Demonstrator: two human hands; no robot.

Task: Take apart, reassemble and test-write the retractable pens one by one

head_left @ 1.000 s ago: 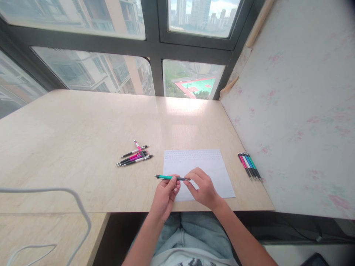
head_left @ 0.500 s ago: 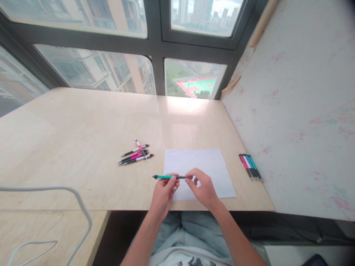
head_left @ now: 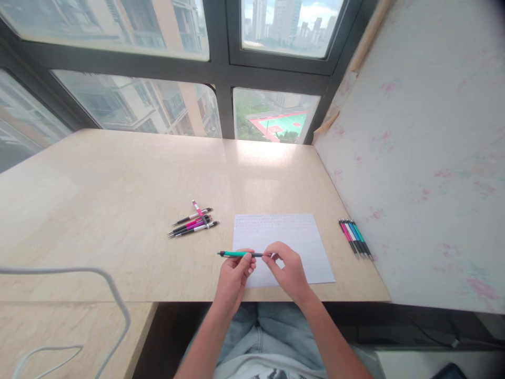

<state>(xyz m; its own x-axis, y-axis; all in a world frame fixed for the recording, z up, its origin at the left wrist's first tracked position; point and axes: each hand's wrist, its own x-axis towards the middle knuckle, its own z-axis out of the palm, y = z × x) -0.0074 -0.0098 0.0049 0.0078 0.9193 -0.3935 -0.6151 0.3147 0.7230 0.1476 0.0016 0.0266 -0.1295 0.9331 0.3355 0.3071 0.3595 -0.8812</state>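
Note:
A green and black pen lies level just above the near edge of the table, held at both ends. My left hand pinches its barrel near the middle. The fingertips of my right hand close on its right tip. Under both hands a white sheet of paper with faint handwriting along its top lies flat on the beige table.
A loose pile of several pink, black and white pens lies left of the paper. A neat row of several pens lies by the right wall. A white cable loops at the lower left. Windows stand behind the table.
The pen and both hands stay in almost the same place; my right fingers have shifted slightly at the pen's tip. The camera view has moved a little.

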